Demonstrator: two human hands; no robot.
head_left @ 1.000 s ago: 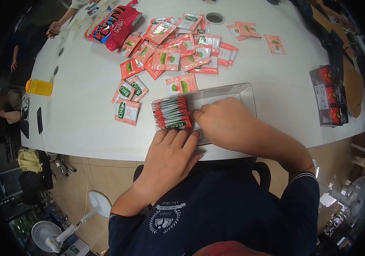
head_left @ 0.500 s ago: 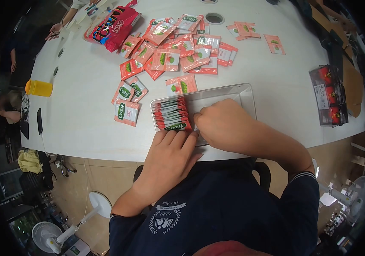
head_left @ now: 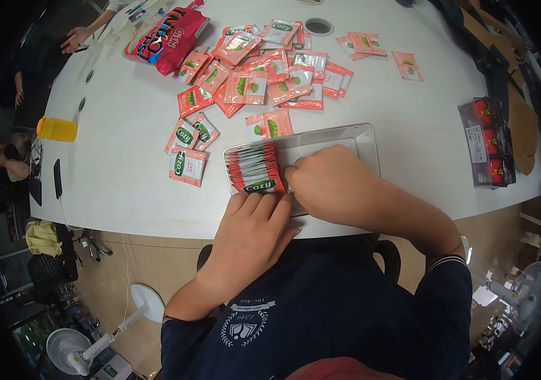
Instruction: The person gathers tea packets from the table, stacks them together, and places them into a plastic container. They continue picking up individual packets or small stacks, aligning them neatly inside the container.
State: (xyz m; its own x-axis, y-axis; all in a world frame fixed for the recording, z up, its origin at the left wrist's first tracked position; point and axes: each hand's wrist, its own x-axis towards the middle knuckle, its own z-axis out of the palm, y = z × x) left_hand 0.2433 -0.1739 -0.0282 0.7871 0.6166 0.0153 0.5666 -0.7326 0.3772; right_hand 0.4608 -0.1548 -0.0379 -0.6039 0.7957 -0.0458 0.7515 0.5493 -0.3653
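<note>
A clear plastic tray [head_left: 366,142] lies in front of me with a row of Cozy tea sachets [head_left: 254,168] standing upright at its left end. My left hand [head_left: 251,228] is at the near wall, its bent fingers against the lower edge of the front sachet; its fingertips are hidden. Inside the tray, my right hand [head_left: 330,183] is curled closed beside the row's right edge. Whatever its fingers hold is out of sight. Just behind the tray lies a single sachet [head_left: 269,125].
Loose sachets [head_left: 245,87] form a pile beyond the tray, near a red snack bag [head_left: 168,41]. A yellow bottle [head_left: 58,129] and a phone [head_left: 58,178] are at left. A clear box of red-and-black packs [head_left: 487,142] stands right. Another person's hand [head_left: 77,39] shows far left.
The front sachet in the row has tilted slightly, showing more of its Cozy label. My hands have barely shifted. The other person's hand at the far left has moved up.
</note>
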